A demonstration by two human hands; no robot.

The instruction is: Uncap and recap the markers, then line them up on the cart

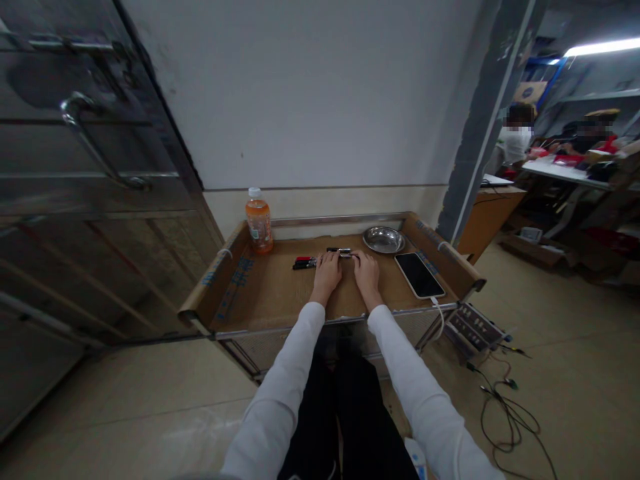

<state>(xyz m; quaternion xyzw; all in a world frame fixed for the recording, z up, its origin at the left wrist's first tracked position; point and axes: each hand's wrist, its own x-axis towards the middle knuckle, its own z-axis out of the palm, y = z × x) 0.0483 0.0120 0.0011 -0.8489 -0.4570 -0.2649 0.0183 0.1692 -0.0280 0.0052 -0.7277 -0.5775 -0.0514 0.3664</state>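
Observation:
Side by side over the cardboard-lined cart top [280,300], my two hands reach forward with the palms down. My left hand [328,272] has its fingers bent onto a pen [346,255] that spans the gap between the hands. At the other end of that pen, the fingertips of my right hand [367,270] are closed on it. Just left of my left hand lie several pens [303,263], black and red, partly hidden by the fingers. Another dark pen [332,249] lies just beyond my fingertips.
An orange drink bottle [259,223] stands at the back left. A shiny metal dish [383,240] sits at the back right, with a phone [419,275] and its white cable [438,313] nearer me. Cords [510,420] lie on the floor; people work at a far table [565,171].

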